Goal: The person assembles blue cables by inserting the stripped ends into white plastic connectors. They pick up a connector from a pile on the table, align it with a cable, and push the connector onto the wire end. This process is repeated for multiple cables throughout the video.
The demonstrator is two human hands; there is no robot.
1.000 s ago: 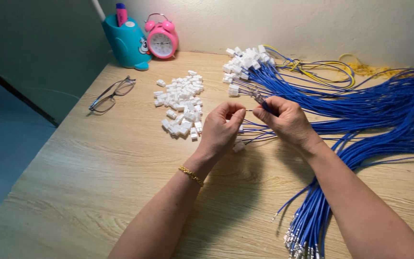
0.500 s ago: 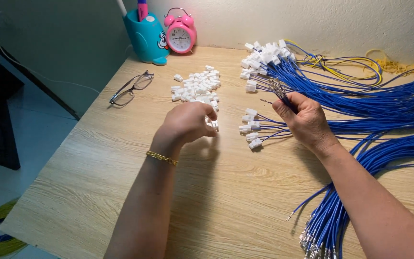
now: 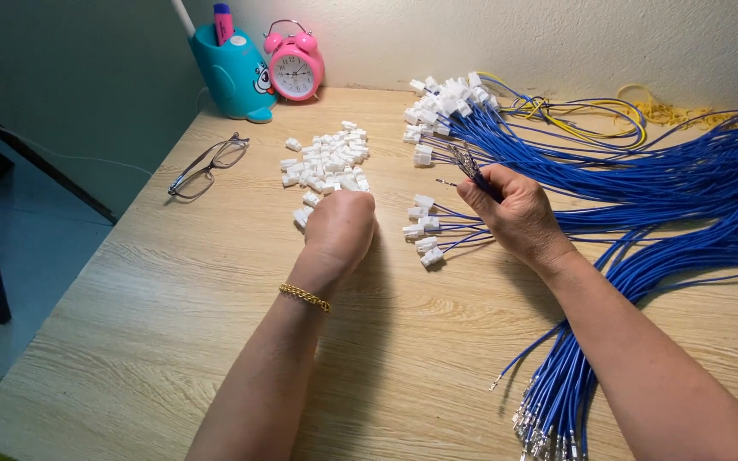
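From the head view, a bundle of blue wires (image 3: 642, 183) with metal tips is seen spread across the wooden worktop (image 3: 172, 324). A few wire ends are pinched in the right hand (image 3: 514, 209). The left hand (image 3: 339, 224) is curled, knuckles up, at the near edge of a pile of small white connectors (image 3: 326, 162); whether one is gripped cannot be told. Glasses (image 3: 207, 166), a pink alarm clock (image 3: 295, 68) and a teal pen holder (image 3: 232, 77) are set further left.

Eyeglasses (image 3: 207, 166), pink alarm clock (image 3: 295, 67).
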